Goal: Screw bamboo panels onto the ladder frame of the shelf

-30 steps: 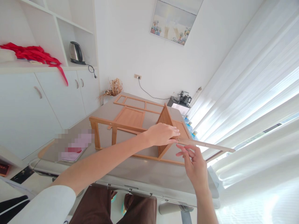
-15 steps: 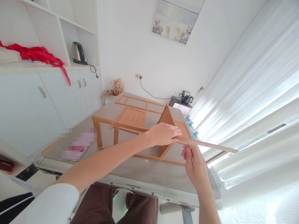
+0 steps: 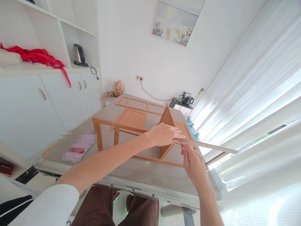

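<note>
A wooden frame (image 3: 131,128) stands on its long side on the table, with an upright wooden panel (image 3: 167,121) set across it. My left hand (image 3: 164,135) lies over the frame's top rail where the panel meets it, fingers closed around the wood. Just right of those fingertips, my right hand (image 3: 194,157) pinches a thin metal hex key (image 3: 181,142). The key's tip is at the rail beside my left fingers; whether it sits in a screw is too small to tell.
On the grey table (image 3: 141,169) lie a flat wooden panel (image 3: 133,117) and a ladder-like frame (image 3: 135,107) farther back. A blurred pink sheet (image 3: 78,149) is at the left. Water bottles (image 3: 197,136) stand beyond the right edge, near curtains (image 3: 246,78).
My right hand has moved slightly left and up, bringing the hex key from upright below the rail to a tilt at the rail beside my left fingertips. My left hand stays on the rail.
</note>
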A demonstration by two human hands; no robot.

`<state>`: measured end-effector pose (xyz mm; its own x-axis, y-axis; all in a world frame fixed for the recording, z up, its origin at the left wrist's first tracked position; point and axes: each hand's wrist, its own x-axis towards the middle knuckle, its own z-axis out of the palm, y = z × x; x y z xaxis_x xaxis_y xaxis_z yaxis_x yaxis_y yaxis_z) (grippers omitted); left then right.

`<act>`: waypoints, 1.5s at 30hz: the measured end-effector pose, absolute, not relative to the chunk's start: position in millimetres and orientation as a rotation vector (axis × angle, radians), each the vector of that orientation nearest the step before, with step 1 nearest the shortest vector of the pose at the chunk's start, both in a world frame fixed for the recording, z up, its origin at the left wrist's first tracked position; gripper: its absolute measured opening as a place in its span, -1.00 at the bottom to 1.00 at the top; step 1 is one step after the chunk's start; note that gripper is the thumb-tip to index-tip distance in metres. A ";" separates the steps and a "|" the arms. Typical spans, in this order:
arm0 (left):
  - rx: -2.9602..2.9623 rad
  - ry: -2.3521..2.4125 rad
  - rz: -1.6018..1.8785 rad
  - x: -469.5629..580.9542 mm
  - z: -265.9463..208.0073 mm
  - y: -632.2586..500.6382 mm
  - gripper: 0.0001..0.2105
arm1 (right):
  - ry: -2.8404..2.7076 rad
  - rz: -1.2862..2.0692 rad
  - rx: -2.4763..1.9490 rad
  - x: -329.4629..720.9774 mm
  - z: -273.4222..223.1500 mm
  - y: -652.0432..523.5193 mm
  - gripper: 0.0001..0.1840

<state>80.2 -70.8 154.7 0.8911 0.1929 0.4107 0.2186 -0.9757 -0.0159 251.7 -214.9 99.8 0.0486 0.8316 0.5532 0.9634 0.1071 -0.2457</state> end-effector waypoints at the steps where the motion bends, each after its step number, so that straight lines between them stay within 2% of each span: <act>1: -2.997 -0.327 -0.635 80.1 155.0 -70.9 -0.64 | -1.808 -0.292 -1.749 251.7 99.4 -214.3 -0.73; 21: -3.004 -0.343 -0.648 78.8 157.1 -71.4 -0.67 | -1.794 -0.255 -1.749 252.1 99.0 -212.3 -0.74; 30: -3.120 -0.345 -0.625 77.9 168.2 -74.4 -0.87 | -1.854 -0.372 -1.754 255.8 100.5 -214.0 -0.73; 36: -3.101 -0.340 -0.607 80.4 169.4 -75.0 -0.88 | -1.940 -0.485 -1.719 258.9 109.2 -212.0 -0.71; 39: -3.124 -0.351 -0.660 79.8 166.8 -73.7 -0.88 | -1.902 -0.384 -1.744 256.8 108.2 -212.7 -0.71; 45: -3.161 -0.452 -0.649 79.3 163.7 -72.5 -0.85 | -1.649 0.072 -1.764 239.5 95.6 -212.9 -0.71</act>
